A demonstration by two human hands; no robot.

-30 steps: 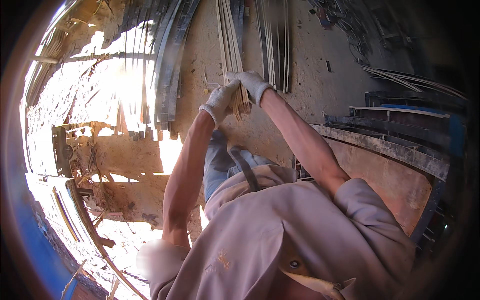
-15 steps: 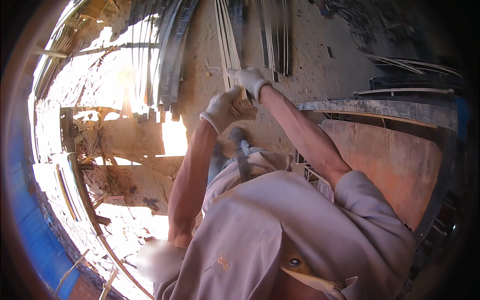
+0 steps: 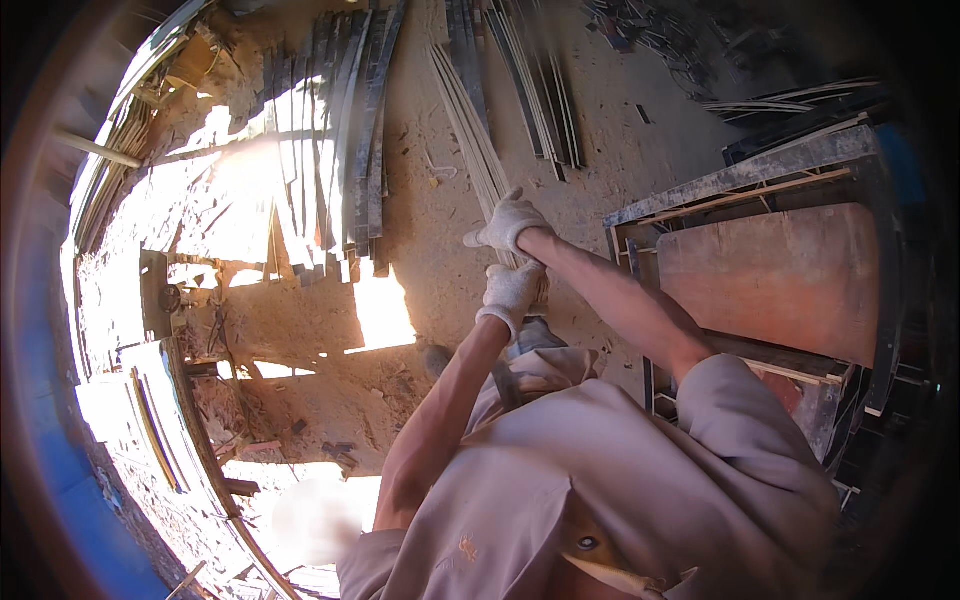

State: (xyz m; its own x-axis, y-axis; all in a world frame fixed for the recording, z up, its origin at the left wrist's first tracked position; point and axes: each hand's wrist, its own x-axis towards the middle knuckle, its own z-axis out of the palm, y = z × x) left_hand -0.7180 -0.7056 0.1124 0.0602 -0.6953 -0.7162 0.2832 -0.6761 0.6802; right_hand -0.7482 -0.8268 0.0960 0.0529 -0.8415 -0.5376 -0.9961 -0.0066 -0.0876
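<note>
a bundle of long pale strips [image 3: 478,140] runs from the dirt floor [image 3: 620,150] up into our grip, its near end caught between both gloved hands just above our lap. our right hand [image 3: 510,222] is clenched around the strips higher up, thumb out to the side; our left hand [image 3: 512,288] is wrapped tight around them just below, the two gloves nearly touching. we judge the work to be mid-way at best: this one bundle is gathered and held, but its far end lies on the ground, and other stock lies unhandled around it. darker curved slats [image 3: 350,130] are spread beside the bundle on the sunlit side, and another sheaf of dark strips [image 3: 540,90] lies just beyond. a metal frame carrying a reddish board [image 3: 780,280] stands close at our right elbow.
</note>
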